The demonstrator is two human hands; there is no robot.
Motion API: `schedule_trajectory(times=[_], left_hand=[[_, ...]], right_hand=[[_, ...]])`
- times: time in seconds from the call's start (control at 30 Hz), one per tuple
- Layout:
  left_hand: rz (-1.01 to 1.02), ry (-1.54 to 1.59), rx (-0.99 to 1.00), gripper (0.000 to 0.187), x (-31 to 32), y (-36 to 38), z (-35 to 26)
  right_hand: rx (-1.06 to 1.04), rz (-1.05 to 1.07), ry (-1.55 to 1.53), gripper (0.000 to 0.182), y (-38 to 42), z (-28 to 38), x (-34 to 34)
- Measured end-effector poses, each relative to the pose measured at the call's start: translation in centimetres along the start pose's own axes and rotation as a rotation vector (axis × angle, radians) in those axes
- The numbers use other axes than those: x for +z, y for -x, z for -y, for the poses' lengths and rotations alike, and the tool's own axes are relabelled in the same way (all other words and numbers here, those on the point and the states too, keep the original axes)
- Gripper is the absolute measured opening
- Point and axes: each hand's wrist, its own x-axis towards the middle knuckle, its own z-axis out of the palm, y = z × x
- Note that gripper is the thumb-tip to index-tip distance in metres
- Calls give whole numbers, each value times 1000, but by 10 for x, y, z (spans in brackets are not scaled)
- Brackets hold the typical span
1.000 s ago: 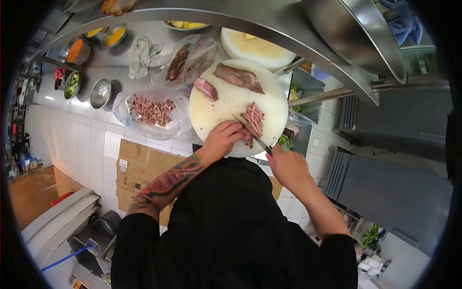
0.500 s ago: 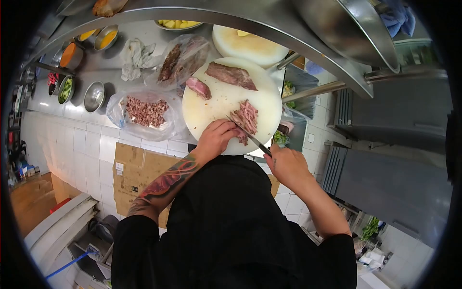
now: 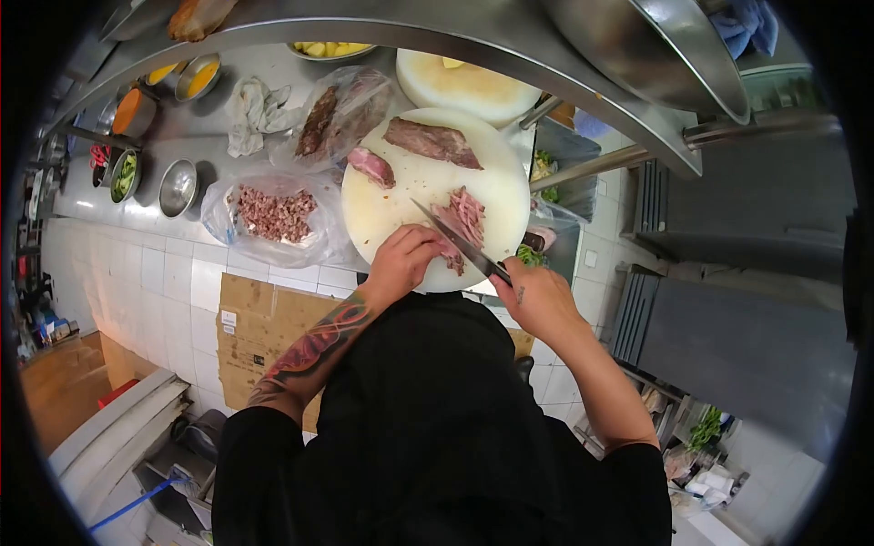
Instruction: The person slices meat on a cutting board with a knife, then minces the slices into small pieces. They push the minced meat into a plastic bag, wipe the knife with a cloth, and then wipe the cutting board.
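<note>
My right hand [image 3: 537,293] is closed around the handle of a kitchen knife [image 3: 460,238], its blade slanting up and left across the round white cutting board [image 3: 401,214]. With curled fingers, my left hand [image 3: 403,259] presses on a small piece of meat [image 3: 453,262] near the board's front edge, just beside the blade. Beyond the knife lies a pile of sliced meat strips [image 3: 469,211]. Farther back on the board are a large brown slab of meat [image 3: 432,144] and a smaller pink chunk [image 3: 370,167].
Left of the board sit a plastic bag with diced meat [image 3: 278,214] and a bag of darker meat [image 3: 332,118]. A metal bowl [image 3: 178,187] and a crumpled cloth [image 3: 258,114] stand farther left. A steel shelf [image 3: 382,32] arches overhead; another round board [image 3: 469,86] is behind.
The knife tip has swung up and left, and more of the blade now shows above the meat. My right hand has shifted slightly left; my left hand stays at the meat piece.
</note>
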Motion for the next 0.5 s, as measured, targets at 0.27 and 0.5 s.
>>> schedule_trajectory(times=[0.27,0.5], left_hand=[[3,-17,-21,29,4,-1,2],[82,21,-64,27,-3,-4,-9]], right_hand=[[-18,102,31,31,2,14,-9],[39,47,-88,32,-31,-10,40]])
